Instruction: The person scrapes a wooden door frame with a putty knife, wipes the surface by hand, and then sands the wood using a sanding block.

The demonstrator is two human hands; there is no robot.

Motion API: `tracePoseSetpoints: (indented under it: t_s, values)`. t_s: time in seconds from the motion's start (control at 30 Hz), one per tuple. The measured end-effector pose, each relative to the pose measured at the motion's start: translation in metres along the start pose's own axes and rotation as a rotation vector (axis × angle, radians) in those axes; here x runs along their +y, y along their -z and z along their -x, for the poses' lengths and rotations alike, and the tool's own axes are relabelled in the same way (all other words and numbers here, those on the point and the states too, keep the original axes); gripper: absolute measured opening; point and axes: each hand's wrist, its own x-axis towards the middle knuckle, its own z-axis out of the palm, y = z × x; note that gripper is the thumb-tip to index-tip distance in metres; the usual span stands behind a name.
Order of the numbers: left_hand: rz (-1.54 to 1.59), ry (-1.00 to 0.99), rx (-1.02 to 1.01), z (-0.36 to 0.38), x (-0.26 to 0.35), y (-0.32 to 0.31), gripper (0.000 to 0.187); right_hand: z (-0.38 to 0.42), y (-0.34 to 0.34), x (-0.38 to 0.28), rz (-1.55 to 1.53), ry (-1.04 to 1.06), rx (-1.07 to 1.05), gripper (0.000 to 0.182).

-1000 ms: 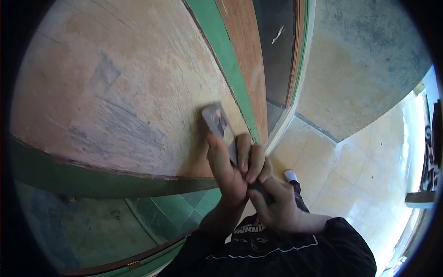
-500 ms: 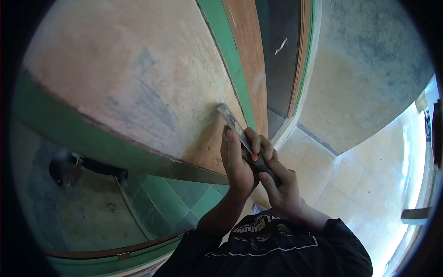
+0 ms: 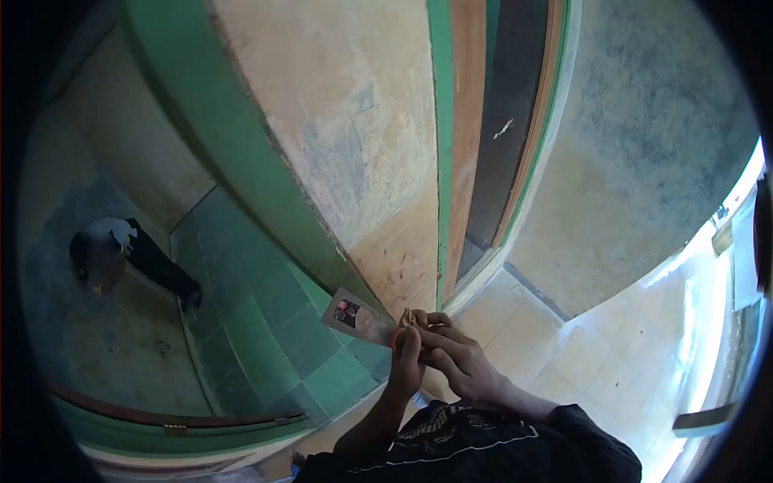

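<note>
A flat metal scraper (image 3: pixel 357 319) with a wide blade juts out to the left, off the wall, with a red mark on its blade. Both hands grip its handle end. My left hand (image 3: pixel 407 361) wraps it from below, thumb up. My right hand (image 3: pixel 455 361) covers the handle from the right, fingers curled over it. The worn cream-painted door panel (image 3: pixel 366 137) with green edging (image 3: pixel 229 137) rises just behind the blade.
A green-tiled floor (image 3: pixel 266 330) lies left, where another person (image 3: pixel 121 253) in dark clothes crouches. A dark glass pane in a brown frame (image 3: pixel 503 137) stands right of the panel. Pale floor tiles (image 3: pixel 588 362) spread to the right.
The scraper has come down off the cream panel and now points left, lower in view. My view has swung, so the panel stands more upright and the crouching person shows fully.
</note>
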Motion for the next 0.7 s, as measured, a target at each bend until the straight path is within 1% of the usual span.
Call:
tracePoseSetpoints:
  t_s: [0.03,0.07,0.1,0.13,0.17,0.2,0.23,0.27,0.3,0.37,0.4,0.43,0.5,0.53,0.57,0.63,0.67,0.7]
  values:
    - [0.008,-0.016,0.004,0.003,0.001,-0.004,0.036,0.0,0.002,0.0,-0.086,0.017,0.007,0.04]
    - [-0.066,-0.005,0.045,0.006,0.001,-0.007,0.037,0.0,0.004,0.001,-0.156,-0.024,-0.027,0.041]
    - [-0.139,0.006,0.091,0.01,0.0,-0.013,0.038,0.002,0.003,0.009,-0.15,-0.022,-0.043,0.041]
    - [-0.162,0.008,0.134,0.012,0.002,-0.024,0.038,0.004,0.0,0.02,-0.284,-0.104,-0.022,0.04]
    - [-0.156,-0.004,0.148,0.018,-0.002,-0.021,0.038,0.007,-0.001,0.025,-0.418,-0.191,-0.003,0.039]
    - [-0.186,0.088,0.15,0.026,-0.007,-0.012,0.036,0.004,0.002,0.021,-0.457,-0.201,0.009,0.033]
    - [-0.215,0.18,0.152,0.032,-0.012,-0.009,0.033,0.004,0.001,0.024,-0.458,-0.203,-0.012,0.033]
    - [-0.237,0.189,0.201,0.035,-0.017,-0.014,0.028,0.004,-0.001,0.033,-0.548,-0.215,0.012,0.025]
    - [-0.231,0.174,0.217,0.036,-0.021,-0.019,0.028,0.004,0.001,0.036,-0.636,-0.227,0.035,0.017]
    - [-0.149,0.127,0.254,0.035,-0.026,-0.031,0.028,0.003,0.013,0.031,-0.645,-0.221,0.011,0.015]
    - [-0.079,0.111,0.331,0.032,-0.011,-0.061,0.03,0.003,0.019,0.029,-0.657,-0.215,0.014,0.015]
    - [-0.075,0.101,0.35,0.029,-0.015,-0.061,0.03,0.004,0.026,0.027,-0.661,-0.22,-0.008,0.015]
    - [-0.303,-0.066,0.389,0.027,-0.025,-0.058,0.029,0.006,0.04,0.026,-0.642,-0.278,0.022,0.017]
    - [-0.351,-0.087,0.526,0.024,-0.022,-0.071,0.021,0.006,0.045,0.03,-0.608,-0.233,0.032,0.018]
    - [-0.352,-0.082,0.53,0.019,-0.024,-0.073,0.021,0.005,0.052,0.028,-0.612,-0.239,0.031,0.018]
    - [-0.323,-0.095,0.593,0.012,-0.024,-0.074,0.014,0.003,0.068,0.02,-0.601,-0.216,-0.02,0.021]
    - [-0.279,-0.05,0.566,0.013,-0.018,-0.082,0.017,0.003,0.078,0.016,-0.604,-0.192,-0.1,0.029]
    - [-0.278,-0.044,0.574,0.013,-0.02,-0.087,0.017,0.005,0.08,0.015,-0.608,-0.201,-0.102,0.029]
